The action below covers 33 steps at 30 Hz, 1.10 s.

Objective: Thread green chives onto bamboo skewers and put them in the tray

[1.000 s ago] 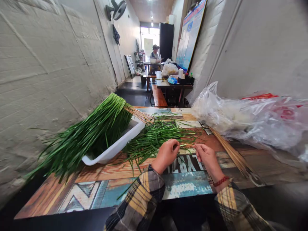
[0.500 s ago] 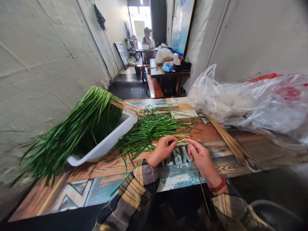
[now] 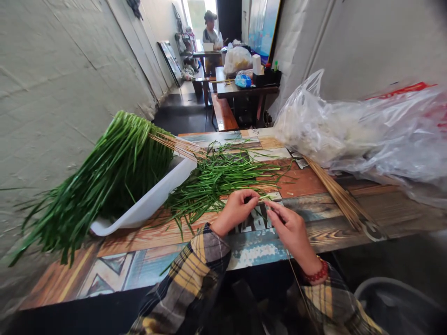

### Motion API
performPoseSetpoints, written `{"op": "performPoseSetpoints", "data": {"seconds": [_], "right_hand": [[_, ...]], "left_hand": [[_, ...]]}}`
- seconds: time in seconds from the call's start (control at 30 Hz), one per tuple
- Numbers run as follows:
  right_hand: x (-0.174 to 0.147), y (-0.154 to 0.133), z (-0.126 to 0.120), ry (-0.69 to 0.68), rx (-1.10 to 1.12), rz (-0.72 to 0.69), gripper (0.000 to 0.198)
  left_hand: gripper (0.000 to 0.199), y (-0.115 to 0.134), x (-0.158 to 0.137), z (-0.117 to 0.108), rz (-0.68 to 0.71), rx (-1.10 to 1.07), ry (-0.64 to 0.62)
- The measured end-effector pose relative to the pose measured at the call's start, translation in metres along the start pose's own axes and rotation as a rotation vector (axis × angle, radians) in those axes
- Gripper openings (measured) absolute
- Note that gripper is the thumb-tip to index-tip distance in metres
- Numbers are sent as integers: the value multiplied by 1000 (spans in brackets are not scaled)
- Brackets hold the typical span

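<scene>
My left hand (image 3: 238,210) is closed in a pinch on the pale ends of a few green chives (image 3: 264,198). Close beside it, my right hand (image 3: 291,229) has its fingers closed, the fingertips at those same ends. A thin bamboo skewer (image 3: 295,273) comes out below the right palm and slants down past the table edge; its upper part is hidden by the hand. Just beyond both hands lies a loose heap of chives (image 3: 223,179). On the left, skewered chives (image 3: 115,167) are stacked in a white tray (image 3: 146,202), their bamboo skewer ends (image 3: 179,146) pointing right.
Bare bamboo skewers (image 3: 331,193) lie on the patterned table (image 3: 303,179) at the right, near large clear plastic bags (image 3: 356,135). A grey bucket (image 3: 394,298) stands below right. Farther back are another table (image 3: 237,88), a bench (image 3: 224,114) and a person (image 3: 210,35).
The view has tipped downward slightly, so the scene sits higher in the picture. Both hands keep nearly the same pose at the chive ends, with the right fingers slightly shifted.
</scene>
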State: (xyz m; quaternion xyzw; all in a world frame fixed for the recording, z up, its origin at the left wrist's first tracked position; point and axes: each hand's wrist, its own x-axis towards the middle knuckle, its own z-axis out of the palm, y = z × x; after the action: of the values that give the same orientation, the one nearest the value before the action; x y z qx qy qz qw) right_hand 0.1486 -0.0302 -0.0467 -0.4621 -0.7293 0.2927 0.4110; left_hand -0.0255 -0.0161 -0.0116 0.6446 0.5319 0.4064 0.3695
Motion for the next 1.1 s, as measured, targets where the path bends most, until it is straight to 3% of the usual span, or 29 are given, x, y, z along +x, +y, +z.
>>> {"op": "performPoseSetpoints", "data": {"seconds": [0.2, 0.6, 1.1], "right_hand": [[-1, -2, -3, -60, 28, 28, 32], [0, -5, -2, -29, 44, -55, 31], [1, -4, -1, -18, 51, -41, 29]], "left_hand": [[18, -1, -1, 0, -11, -21, -30], [17, 2, -2, 0, -26, -80, -35], [16, 4, -3, 0, 5, -87, -28]]}}
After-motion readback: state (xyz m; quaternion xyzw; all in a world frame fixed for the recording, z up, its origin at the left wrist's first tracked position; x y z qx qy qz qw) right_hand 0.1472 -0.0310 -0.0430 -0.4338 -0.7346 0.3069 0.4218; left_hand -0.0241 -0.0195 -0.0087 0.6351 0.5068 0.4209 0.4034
